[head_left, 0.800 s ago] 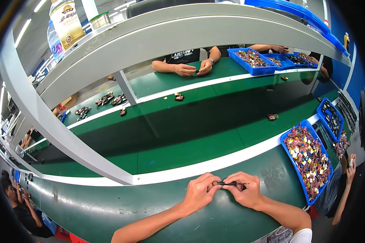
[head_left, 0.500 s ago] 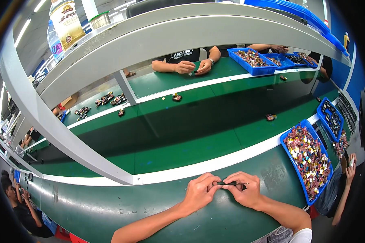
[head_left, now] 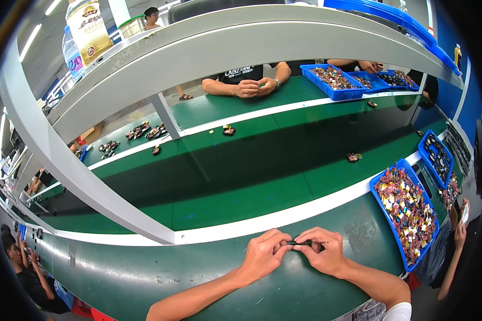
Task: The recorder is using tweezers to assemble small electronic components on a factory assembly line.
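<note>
Head cam: left hand (head_left: 263, 254) and right hand (head_left: 326, 252) are pinching one dark part (head_left: 291, 243), probably steadying it; blue tray (head_left: 408, 172) is sitting right, seemingly handy.

Holding left hand (head_left: 261, 255) and right hand (head_left: 326, 255) close together, with fingers (head_left: 275, 236) curled in pinches and bare forearms (head_left: 206, 292) slanting inward.

Bare left hand (head_left: 263, 254), bare right hand (head_left: 326, 252), bare forearms (head_left: 203, 294), plain white sleeve (head_left: 399, 312) above right elbow (head_left: 401, 289)
</note>
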Available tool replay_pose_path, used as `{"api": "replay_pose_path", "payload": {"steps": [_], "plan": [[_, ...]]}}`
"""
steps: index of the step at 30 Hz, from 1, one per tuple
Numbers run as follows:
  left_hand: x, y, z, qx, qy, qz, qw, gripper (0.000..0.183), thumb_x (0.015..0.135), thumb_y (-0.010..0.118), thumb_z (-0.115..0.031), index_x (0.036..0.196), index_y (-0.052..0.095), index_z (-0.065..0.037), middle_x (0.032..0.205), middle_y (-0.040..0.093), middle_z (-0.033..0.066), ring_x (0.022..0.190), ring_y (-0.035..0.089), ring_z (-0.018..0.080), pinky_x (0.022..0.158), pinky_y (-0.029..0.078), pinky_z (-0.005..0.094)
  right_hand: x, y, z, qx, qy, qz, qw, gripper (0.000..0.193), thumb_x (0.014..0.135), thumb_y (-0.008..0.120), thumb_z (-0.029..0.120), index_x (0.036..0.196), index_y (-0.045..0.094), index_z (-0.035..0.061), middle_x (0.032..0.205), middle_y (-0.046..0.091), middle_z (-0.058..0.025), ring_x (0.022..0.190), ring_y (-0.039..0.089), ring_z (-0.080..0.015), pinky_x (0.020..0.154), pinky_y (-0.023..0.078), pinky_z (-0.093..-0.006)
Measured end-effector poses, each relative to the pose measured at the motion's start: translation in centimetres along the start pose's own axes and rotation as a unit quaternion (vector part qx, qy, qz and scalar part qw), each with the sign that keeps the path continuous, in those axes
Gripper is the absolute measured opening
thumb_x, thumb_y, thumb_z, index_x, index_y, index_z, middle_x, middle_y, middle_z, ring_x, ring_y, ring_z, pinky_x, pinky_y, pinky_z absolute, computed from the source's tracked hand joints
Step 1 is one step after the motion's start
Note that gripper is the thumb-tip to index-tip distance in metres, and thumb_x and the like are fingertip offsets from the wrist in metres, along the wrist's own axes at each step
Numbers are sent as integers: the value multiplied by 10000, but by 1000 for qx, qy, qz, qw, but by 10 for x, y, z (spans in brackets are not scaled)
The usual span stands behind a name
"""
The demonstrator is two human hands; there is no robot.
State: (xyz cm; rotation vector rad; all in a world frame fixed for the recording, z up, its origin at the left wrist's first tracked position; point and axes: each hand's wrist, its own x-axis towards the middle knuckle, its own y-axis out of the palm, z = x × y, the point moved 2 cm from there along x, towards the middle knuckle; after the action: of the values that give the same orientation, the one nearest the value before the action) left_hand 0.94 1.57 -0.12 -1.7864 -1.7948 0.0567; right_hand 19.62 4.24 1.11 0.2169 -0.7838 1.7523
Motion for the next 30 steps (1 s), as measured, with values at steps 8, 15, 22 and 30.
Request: {"api": "replay_pose_path", "payload": {"steps": [8,15,22,30], "plan": [[0,-4,-1,-6,17,-12,1000,189,785,799,55,957,744,0,810,662,51,588,552,90,546,466,240,1,4,-1,9,14,-4,1000,173,788,823,5,926,735,61,922,762,-41,485,466,-75,457,389,-235],[0,-3,1,8,1,-11,1000,185,785,814,46,955,755,-2,803,663,33,584,541,66,528,444,212,2,3,3,13,-3,-3,1000,146,824,830,44,918,719,44,896,751,-43,499,526,-96,448,415,-247],[0,-1,2,6,6,-10,1000,189,785,802,37,957,748,-20,802,663,46,559,545,102,518,451,254,2,2,1,12,-6,-4,1000,142,833,830,64,918,717,48,879,742,-45,501,549,-106,453,425,-252],[0,-2,3,7,-1,-10,1000,190,787,797,41,965,752,-9,804,669,46,561,546,90,518,451,248,2,2,2,-2,-3,7,1000,138,834,829,79,909,715,55,867,735,-37,505,567,-119,465,440,-264]]}}
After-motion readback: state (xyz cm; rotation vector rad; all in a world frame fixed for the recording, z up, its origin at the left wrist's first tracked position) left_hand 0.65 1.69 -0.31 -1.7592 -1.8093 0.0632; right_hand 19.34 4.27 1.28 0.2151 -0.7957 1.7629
